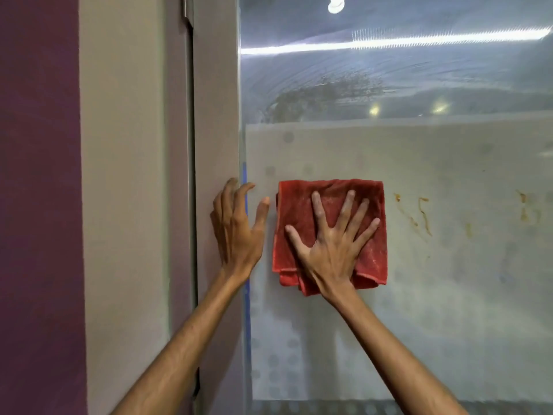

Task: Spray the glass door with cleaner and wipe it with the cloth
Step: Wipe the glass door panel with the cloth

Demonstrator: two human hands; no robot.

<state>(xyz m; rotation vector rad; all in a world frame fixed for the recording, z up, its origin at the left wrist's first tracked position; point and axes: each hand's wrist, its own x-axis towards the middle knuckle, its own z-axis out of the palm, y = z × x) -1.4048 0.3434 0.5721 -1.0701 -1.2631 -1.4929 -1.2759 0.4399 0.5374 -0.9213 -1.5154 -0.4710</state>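
The glass door (434, 295) fills the right of the view, with a frosted band across its middle and clear glass above. A folded red cloth (299, 223) lies flat against the frosted part. My right hand (329, 244) presses on the cloth with its fingers spread and straight. My left hand (236, 226) rests at the door's left edge, its fingertips touching the edge and the frame beside it, fingers loosely bent and holding nothing. Brownish-orange streaks (419, 214) mark the glass to the right of the cloth. No spray bottle is in view.
A beige door frame (215, 115) runs vertically left of the glass, with a dark gap (191, 175) beside it. Further left come a beige wall strip (119, 205) and a purple wall (39, 205). Smeared wipe marks (329, 94) show on the clear upper glass.
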